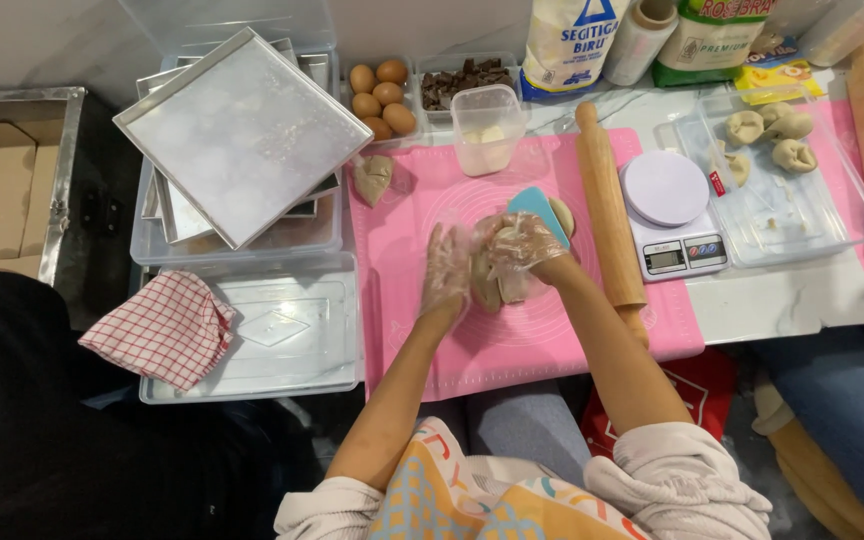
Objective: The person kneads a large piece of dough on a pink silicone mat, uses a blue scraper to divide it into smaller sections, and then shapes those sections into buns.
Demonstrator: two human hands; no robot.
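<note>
Two gloved hands are seen from the head camera, both over a pink silicone mat (552, 340) on the worktop (792, 300). Left hand (446, 268): thin clear glove worn, fingers extended and nearly flat, pressed against the left side of a beige dough lump (492, 285). Right hand (522, 243): also gloved, fingers curled over the top of the same dough lump, closed on it. A light blue scraper (540, 208) is seen just behind the right hand; whether it is gripped cannot be told. The dough lump sits near the middle of the mat, between the two hands.

Noted on the mat: a wooden rolling pin (607, 200) lying lengthwise just right of the hands, a small clear tub (487, 125) at the far edge, a folded dough piece (374, 178) at the mat's left far corner. A small white digital scale (670, 215) stands right of the rolling pin. Further right, a clear tray (802, 220) holds several shaped dough pieces (767, 130).

At the far edge, brown eggs (380, 98) and chocolate chunks (467, 82) are recorded in clear containers. To the left, square metal baking pans (242, 135) are stacked on clear plastic boxes, and a red checked cloth (162, 328) rests on a clear lid.
</note>
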